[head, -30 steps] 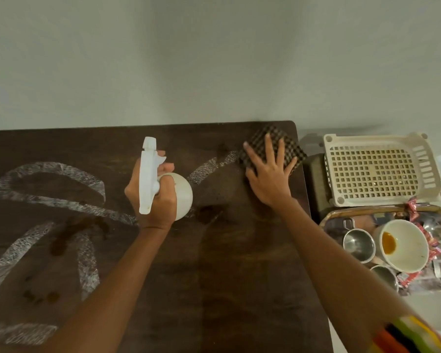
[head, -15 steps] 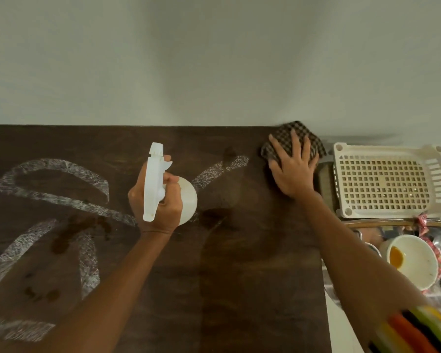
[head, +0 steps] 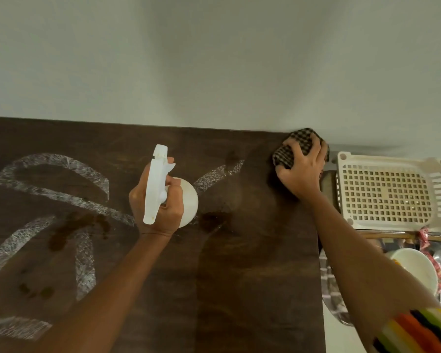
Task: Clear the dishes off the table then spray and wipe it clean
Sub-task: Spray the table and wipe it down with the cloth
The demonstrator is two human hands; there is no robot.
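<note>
Dishes are off the table point(head: 252, 289) already: no plate or cup shows on the dark wood, and a white bowl point(head: 415, 268) sits with other ware in a tray beyond the table's right edge, below a cream rack point(head: 390, 192). So the first part of the task looks done, and the spray and wipe part is in progress.

The left hand point(head: 161, 207) is closed around a white spray bottle point(head: 158, 184), fingers wrapped on the neck, and holds it above the middle of the table with the nozzle pointing toward the wall. Whether a finger presses the trigger, I cannot tell.

The right hand point(head: 301, 171) is closed on a checked cloth point(head: 294, 146), bunched under the fingers and pressed on the table's far right corner, close to the wall and just beside the rack.

The wood below this hand, toward the person, looks darker and free of marks, so I judge this strip is wiped.

Much is left. White foam streaks point(head: 51, 192) curve over the surface to the left of the bottle hand, and one short streak lies between the two hands. Brown stains point(head: 69, 230) lie left of the left wrist, and one more stain point(head: 214, 220) is just right of the bottle. All this area needs the cloth. I judge the wiping is less than half done.
</note>
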